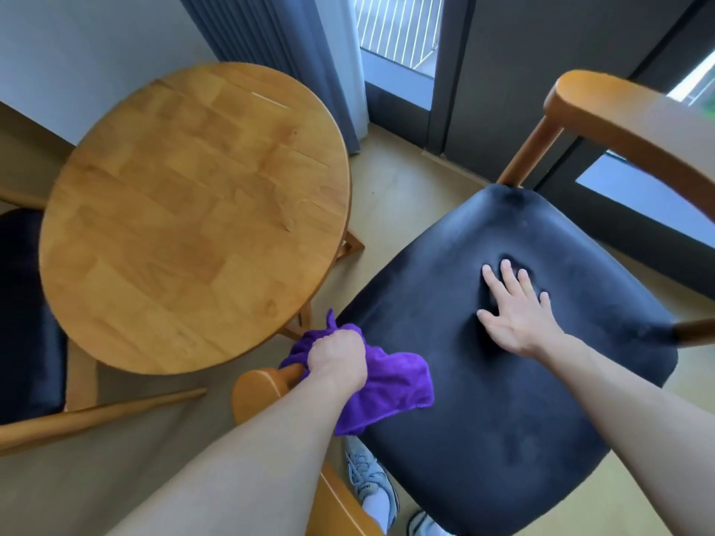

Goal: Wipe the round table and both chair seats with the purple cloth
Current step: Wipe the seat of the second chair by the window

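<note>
One view only: your head camera, wide-angle, looking steeply down from above, close over dark chair seat point(503, 365), round table point(193, 214) at left.

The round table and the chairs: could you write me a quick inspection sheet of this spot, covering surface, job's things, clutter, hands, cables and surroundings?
Surface: round table, wooden top, nothing lying on it.
Job's things: purple cloth, bunched at the left edge of the dark seat of the near chair; second chair seat shows at the far left, partly under the table.
Clutter: nothing seen.
Hands: left hand grips the cloth; right hand presses flat on the near seat, fingers spread.
Cables: nothing seen.
Surroundings: grey curtain, glass door with railing outside, pale floor, the person's shoe below the seat.
</note>
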`<state>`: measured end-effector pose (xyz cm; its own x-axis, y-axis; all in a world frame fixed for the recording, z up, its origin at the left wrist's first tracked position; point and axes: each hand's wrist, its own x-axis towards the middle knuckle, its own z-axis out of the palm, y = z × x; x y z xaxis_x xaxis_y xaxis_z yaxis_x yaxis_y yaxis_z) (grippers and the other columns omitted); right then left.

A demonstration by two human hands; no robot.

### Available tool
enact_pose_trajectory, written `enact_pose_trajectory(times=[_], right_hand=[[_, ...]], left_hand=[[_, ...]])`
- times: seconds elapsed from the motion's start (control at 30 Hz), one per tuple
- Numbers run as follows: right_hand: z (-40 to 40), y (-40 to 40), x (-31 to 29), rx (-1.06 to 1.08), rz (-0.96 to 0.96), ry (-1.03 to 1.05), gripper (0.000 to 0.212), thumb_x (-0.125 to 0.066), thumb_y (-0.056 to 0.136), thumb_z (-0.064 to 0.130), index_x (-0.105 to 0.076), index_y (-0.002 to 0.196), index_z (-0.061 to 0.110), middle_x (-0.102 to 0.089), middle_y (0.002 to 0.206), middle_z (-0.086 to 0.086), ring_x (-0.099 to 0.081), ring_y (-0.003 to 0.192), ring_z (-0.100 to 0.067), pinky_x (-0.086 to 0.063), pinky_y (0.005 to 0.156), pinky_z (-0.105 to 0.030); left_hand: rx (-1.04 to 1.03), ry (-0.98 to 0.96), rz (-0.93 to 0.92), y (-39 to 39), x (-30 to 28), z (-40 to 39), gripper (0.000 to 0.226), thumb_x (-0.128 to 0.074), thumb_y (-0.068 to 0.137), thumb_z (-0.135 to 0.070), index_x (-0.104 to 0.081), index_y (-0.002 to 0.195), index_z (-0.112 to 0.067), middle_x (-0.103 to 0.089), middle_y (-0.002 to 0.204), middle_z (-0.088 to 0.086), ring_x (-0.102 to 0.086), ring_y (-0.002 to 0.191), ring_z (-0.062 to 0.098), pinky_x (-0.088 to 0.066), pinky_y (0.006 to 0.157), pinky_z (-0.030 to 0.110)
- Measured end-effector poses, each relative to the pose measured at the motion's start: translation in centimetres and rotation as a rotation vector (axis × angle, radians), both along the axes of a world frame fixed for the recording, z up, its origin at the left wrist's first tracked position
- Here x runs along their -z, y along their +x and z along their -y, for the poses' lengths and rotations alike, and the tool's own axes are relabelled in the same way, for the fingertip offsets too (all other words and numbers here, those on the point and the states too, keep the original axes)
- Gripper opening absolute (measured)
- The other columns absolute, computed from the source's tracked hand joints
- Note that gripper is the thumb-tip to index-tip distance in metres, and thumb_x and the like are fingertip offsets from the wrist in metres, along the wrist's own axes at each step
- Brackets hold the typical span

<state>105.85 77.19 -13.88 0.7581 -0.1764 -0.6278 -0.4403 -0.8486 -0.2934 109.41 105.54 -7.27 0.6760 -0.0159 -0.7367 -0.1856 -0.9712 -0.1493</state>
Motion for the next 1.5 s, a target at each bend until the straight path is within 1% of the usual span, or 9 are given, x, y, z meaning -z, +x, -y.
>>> enact_pose_trajectory(times=[0.23, 0.4, 0.57, 0.73, 0.83, 0.9, 1.03, 1.27, 1.5], right_hand=[[-0.1, -0.1, 0.0, -0.038, 0.006, -0.020, 0.081, -0.043, 0.100, 0.045, 0.009, 0.161, 0.039, 0.021, 0.170, 0.009, 0.016, 0.157, -0.022, 0.001, 0.124, -0.058], [0.3, 0.2, -1.5, -0.206, -0.060, -0.089, 0.087, -0.044, 0.099, 0.036, 0.018, 0.161, 0.032, 0.026, 0.169, 0.002, 0.013, 0.158, -0.028, -0.010, 0.125, -0.056], [1.4, 1.1, -3.6, -0.322, -0.142, -0.095, 0.093, -0.044, 0.092, 0.018, 0.018, 0.161, 0.029, 0.025, 0.169, -0.001, 0.011, 0.158, -0.027, -0.022, 0.122, -0.052], [1.4, 1.4, -4.1, -0.436, -0.132, -0.183, 0.093, -0.049, 0.091, 0.026, 0.012, 0.161, 0.023, 0.014, 0.169, -0.011, -0.004, 0.154, -0.032, -0.037, 0.113, -0.048], [0.9, 1.3, -4.1, -0.560, 0.124, -0.317, 0.081, -0.052, 0.090, 0.044, -0.015, 0.157, 0.018, -0.014, 0.161, -0.015, -0.026, 0.142, -0.035, -0.038, 0.109, -0.051], [-0.1, 1.8, -3.7, -0.717, 0.210, -0.252, 0.093, -0.060, 0.087, 0.058, -0.009, 0.157, 0.025, -0.001, 0.165, -0.011, -0.010, 0.151, -0.037, -0.029, 0.114, -0.062], [-2.9, 3.5, -2.3, -0.987, 0.025, -0.128, 0.135, -0.075, 0.072, 0.073, 0.026, 0.155, 0.040, 0.037, 0.163, 0.003, 0.023, 0.154, -0.040, -0.013, 0.113, -0.077], [-3.9, 3.7, -2.1, -1.020, -0.039, -0.233, 0.141, -0.074, 0.073, 0.074, 0.033, 0.154, 0.032, 0.039, 0.163, -0.004, 0.021, 0.153, -0.045, -0.021, 0.112, -0.076], [-3.8, 3.4, -2.5, -1.021, -0.023, -0.235, 0.141, -0.070, 0.073, 0.079, 0.037, 0.152, 0.032, 0.040, 0.162, -0.005, 0.020, 0.153, -0.045, -0.024, 0.112, -0.076]], left_hand=[[-0.111, -0.305, 0.261, 3.7, 0.2, 4.5, 0.030, -0.054, 0.100, -0.017, -0.059, 0.129, -0.016, -0.066, 0.125, 0.009, -0.062, 0.118, 0.031, -0.053, 0.097, 0.043], [0.010, -0.035, 0.239, -0.2, 1.5, 5.0, 0.056, -0.045, 0.105, -0.014, -0.028, 0.158, -0.011, -0.045, 0.152, 0.021, -0.049, 0.134, 0.037, -0.049, 0.101, 0.042], [-0.158, 0.125, 0.142, -4.6, 0.7, 5.3, 0.059, -0.041, 0.106, -0.004, -0.017, 0.160, 0.000, -0.036, 0.156, 0.034, -0.046, 0.140, 0.042, -0.044, 0.109, 0.043], [-0.392, 0.048, 0.087, -8.4, -0.2, 6.5, 0.056, -0.050, 0.100, -0.003, -0.032, 0.153, 0.002, -0.055, 0.143, 0.018, -0.056, 0.130, 0.035, -0.047, 0.105, 0.040], [-0.610, -0.059, 0.170, -9.2, -0.8, 6.0, 0.046, -0.056, 0.097, -0.013, -0.047, 0.142, -0.011, -0.053, 0.137, 0.013, -0.058, 0.123, 0.033, -0.050, 0.099, 0.043], [-0.757, -0.104, 0.309, -8.6, -0.5, 5.4, 0.040, -0.056, 0.098, -0.016, -0.052, 0.138, -0.013, -0.056, 0.133, 0.013, -0.056, 0.123, 0.033, -0.050, 0.099, 0.044], [-0.946, -0.095, 0.489, -7.3, 1.1, 4.6, 0.050, -0.057, 0.099, -0.024, -0.045, 0.146, -0.013, -0.055, 0.136, 0.015, -0.048, 0.130, 0.037, -0.045, 0.100, 0.046], [-0.938, -0.084, 0.335, -9.8, 2.4, 6.9, 0.073, -0.052, 0.100, -0.016, -0.015, 0.162, -0.012, -0.012, 0.169, 0.018, -0.017, 0.155, 0.038, -0.042, 0.110, 0.047], [-0.861, -0.070, 0.057, -16.7, -0.1, 10.5, 0.069, -0.060, 0.094, -0.009, -0.030, 0.156, -0.007, -0.038, 0.157, 0.019, -0.042, 0.142, 0.036, -0.049, 0.106, 0.042]])
